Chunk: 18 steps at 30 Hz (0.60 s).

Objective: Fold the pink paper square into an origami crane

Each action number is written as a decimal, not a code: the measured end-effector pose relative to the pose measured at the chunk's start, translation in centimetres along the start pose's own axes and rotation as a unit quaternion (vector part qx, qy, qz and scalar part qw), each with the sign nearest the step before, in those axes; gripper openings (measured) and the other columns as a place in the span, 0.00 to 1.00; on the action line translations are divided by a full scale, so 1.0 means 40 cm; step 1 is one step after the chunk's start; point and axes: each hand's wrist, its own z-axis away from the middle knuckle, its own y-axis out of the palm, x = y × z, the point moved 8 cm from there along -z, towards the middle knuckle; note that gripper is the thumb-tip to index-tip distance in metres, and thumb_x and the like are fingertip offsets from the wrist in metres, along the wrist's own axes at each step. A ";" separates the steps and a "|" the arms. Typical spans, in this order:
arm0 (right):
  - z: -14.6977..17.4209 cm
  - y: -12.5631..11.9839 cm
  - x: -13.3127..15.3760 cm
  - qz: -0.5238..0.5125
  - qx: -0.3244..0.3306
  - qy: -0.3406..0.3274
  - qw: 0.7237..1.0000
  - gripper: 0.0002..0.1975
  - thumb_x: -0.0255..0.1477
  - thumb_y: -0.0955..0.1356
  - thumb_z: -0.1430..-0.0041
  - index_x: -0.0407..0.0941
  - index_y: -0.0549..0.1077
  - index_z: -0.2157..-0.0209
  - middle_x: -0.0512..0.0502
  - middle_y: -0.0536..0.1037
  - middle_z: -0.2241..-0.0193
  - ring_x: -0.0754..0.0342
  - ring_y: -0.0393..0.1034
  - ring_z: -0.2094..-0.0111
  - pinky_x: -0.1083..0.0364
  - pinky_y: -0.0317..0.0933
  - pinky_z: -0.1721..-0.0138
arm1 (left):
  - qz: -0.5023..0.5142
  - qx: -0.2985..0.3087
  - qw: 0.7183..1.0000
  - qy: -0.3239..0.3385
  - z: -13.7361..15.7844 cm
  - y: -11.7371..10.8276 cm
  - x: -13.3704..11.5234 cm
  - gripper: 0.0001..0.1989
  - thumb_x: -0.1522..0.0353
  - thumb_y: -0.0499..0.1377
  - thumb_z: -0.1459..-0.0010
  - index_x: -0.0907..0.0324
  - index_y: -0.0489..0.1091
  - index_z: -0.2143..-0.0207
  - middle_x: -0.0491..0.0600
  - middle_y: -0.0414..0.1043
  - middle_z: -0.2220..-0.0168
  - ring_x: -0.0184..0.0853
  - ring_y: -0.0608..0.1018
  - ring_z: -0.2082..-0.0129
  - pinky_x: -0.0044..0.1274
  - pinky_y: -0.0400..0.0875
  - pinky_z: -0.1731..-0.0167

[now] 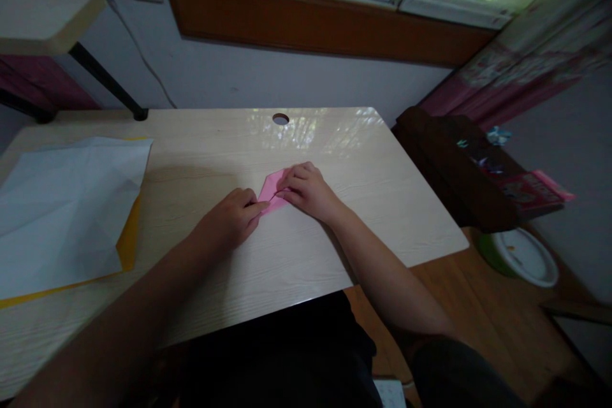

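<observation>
A small folded sheet of pink paper [271, 185] lies on the pale wooden desk [296, 255], with a crease or fold edge running across it between my hands. My left hand [235, 213] pinches its left corner between thumb and forefinger. On the right side, my right hand [308, 190] has its fingers closed over the paper, the thumb near the fold. Part of the sheet is hidden beneath the right fingers.
At the left, large white sheets [71, 204] lie over yellow paper [129, 236]. A raised shelf [48, 19] stands on black legs at the back left. A cable hole [280, 119] is near the back edge. Beyond the right edge is a dark brown cabinet [430, 159].
</observation>
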 end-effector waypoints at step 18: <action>-0.016 0.031 0.013 -0.087 0.008 -0.019 0.996 0.05 0.33 0.72 0.35 0.47 0.79 0.64 0.46 0.81 0.63 0.49 0.72 0.58 0.47 0.58 0.49 | 0.097 0.014 0.981 -0.167 0.007 -0.037 0.107 0.06 0.70 0.59 0.39 0.60 0.75 0.68 0.49 0.68 0.65 0.34 0.73 0.67 0.27 0.68 0.63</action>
